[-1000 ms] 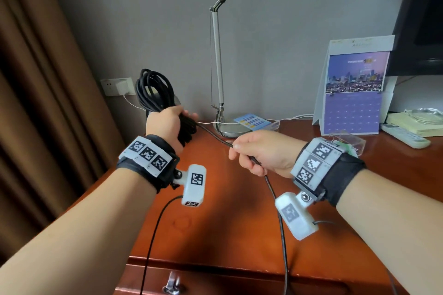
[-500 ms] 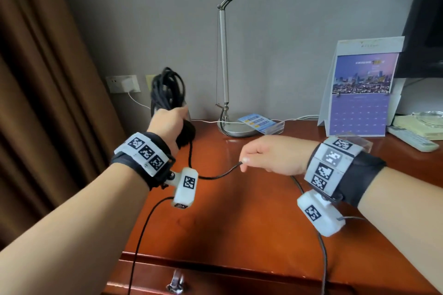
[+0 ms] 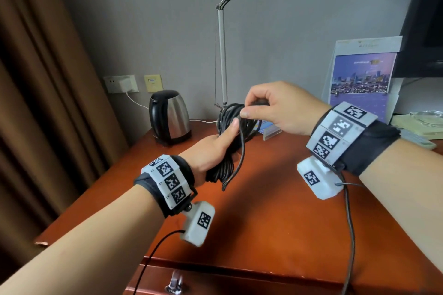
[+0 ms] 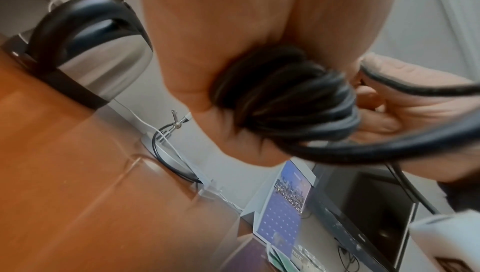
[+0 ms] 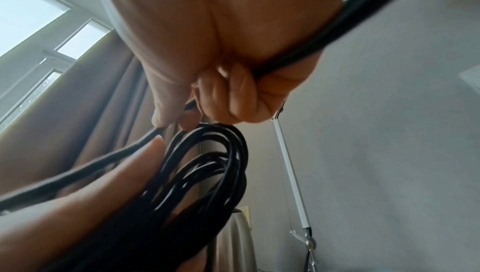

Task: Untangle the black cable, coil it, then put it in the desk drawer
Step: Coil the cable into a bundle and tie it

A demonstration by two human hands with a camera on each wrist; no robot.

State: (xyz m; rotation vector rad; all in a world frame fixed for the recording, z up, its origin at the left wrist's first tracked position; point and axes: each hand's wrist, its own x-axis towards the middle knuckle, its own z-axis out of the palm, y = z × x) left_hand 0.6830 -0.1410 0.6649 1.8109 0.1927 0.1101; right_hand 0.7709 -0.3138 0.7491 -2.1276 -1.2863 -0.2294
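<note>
Hands: two. The left hand [image 3: 211,148] grips one coiled black cable [image 3: 231,141], held above the brown wooden desk [image 3: 275,211]. The right hand [image 3: 275,108], at 2 o'clock from the left, pinches the cable's loose strand at the coil's top. One steel electric kettle [image 3: 170,116] stands at 10 o'clock, one grey desk lamp [image 3: 221,55] at 12. One drawer handle [image 3: 173,284] shows below.

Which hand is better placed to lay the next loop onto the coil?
Right. The right hand pinches the loose cable at the coil's top, while the left hand grips the coil.
</note>
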